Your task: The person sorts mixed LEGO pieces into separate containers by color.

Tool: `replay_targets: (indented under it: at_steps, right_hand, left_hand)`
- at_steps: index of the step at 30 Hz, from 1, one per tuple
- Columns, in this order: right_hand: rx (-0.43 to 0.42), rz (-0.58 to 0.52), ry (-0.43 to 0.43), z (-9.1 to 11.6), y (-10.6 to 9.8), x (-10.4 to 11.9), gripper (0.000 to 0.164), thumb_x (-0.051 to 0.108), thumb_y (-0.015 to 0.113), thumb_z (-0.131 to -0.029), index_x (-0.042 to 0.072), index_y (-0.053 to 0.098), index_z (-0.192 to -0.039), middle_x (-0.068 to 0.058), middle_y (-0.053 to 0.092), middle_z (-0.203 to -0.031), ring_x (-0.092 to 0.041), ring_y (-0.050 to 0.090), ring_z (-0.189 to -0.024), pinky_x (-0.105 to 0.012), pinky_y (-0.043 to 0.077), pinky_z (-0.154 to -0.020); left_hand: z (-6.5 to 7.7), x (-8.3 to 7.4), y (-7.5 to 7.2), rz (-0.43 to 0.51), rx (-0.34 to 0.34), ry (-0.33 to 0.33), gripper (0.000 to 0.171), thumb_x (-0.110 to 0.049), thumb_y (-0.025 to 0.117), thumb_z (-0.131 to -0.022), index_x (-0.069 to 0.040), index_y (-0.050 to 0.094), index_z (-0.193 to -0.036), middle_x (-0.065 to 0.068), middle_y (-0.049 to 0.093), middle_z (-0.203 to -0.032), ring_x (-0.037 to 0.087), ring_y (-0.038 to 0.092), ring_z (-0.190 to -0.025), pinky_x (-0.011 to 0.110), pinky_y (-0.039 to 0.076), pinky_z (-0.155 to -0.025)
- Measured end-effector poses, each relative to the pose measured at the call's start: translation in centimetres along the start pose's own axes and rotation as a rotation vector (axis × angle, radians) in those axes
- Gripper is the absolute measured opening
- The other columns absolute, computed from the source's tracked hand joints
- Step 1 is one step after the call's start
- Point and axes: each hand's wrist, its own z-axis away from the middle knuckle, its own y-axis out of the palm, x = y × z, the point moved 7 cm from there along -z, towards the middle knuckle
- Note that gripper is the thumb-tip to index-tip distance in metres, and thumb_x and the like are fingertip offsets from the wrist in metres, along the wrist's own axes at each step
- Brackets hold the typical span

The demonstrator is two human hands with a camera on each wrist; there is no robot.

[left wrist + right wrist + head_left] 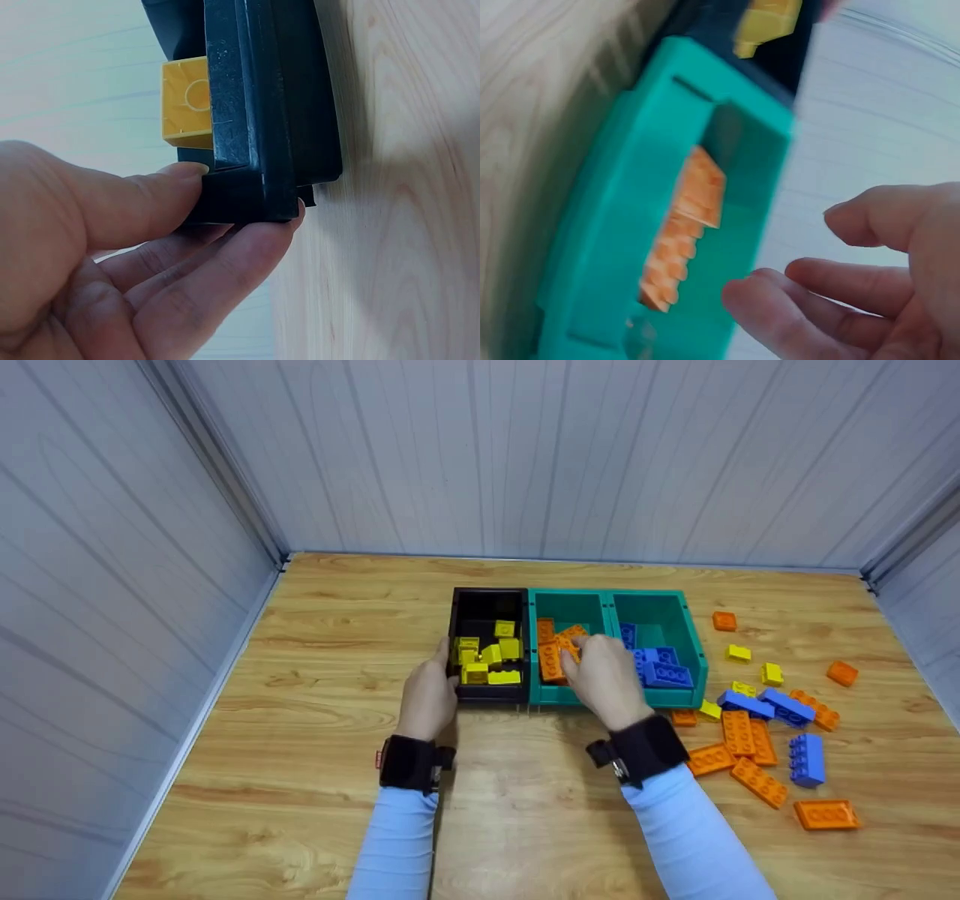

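My left hand [427,697] grips the front left corner of a black bin [489,606], thumb on the rim and fingers beneath in the left wrist view. Several yellow building bricks [510,649] lie inside that bin. Over the middle green bin [568,606] hovers my right hand [609,679]; the right wrist view shows its thumb and fingers apart with nothing between them. Orange bricks [699,187] lie in this bin, partly covered by the hand in the head view. Blue bricks [667,675] fill the front of the right green bin [660,613].
Loose bricks are scattered on the wooden table right of the bins: orange ones [759,782], blue ones [807,760] and yellow ones [772,673]. Some lie close against the right bin's front corner. Pale panels [510,457] wall the table at the back and sides.
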Motion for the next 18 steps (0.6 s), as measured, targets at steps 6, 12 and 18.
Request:
replay_targets:
  at_steps: [6,12,18]
  right_hand:
    - [-0.063,-0.059,0.005,3.6,-3.2,-1.1,0.029,0.013,0.063,-0.096,-0.006,0.070,-0.117,-0.020,0.072,-0.097,-0.024,0.064,-0.068,-0.038,0.052,-0.059]
    - [-0.014,-0.035,0.074,7.5,-6.2,-5.1,0.031,0.012,0.068,-0.094,-0.005,0.068,-0.120,-0.023,0.070,-0.106,-0.032,0.066,-0.082,-0.042,0.054,-0.065]
    - [0.133,0.068,0.146,10.3,-8.1,-9.9,0.044,0.014,0.071,-0.092,-0.002,0.061,-0.131,-0.027,0.066,-0.115,-0.032,0.060,-0.076,-0.038,0.045,-0.057]
  left_hand:
    - [0.0,0.2,-0.1,0.021,0.003,-0.019,0.066,0.001,0.061,-0.096,-0.001,0.029,-0.154,0.023,0.054,-0.138,0.037,0.059,-0.117,0.043,0.046,-0.101]
    - [0.1,0.1,0.0,0.007,0.001,-0.016,0.065,0.000,0.061,-0.096,-0.001,0.031,-0.153,0.024,0.057,-0.135,0.038,0.061,-0.112,0.043,0.049,-0.096]
    - [0.0,-0.1,0.0,-0.005,0.006,0.004,0.065,0.001,0.061,-0.096,0.000,0.030,-0.154,0.027,0.063,-0.124,0.036,0.066,-0.095,0.041,0.053,-0.087]
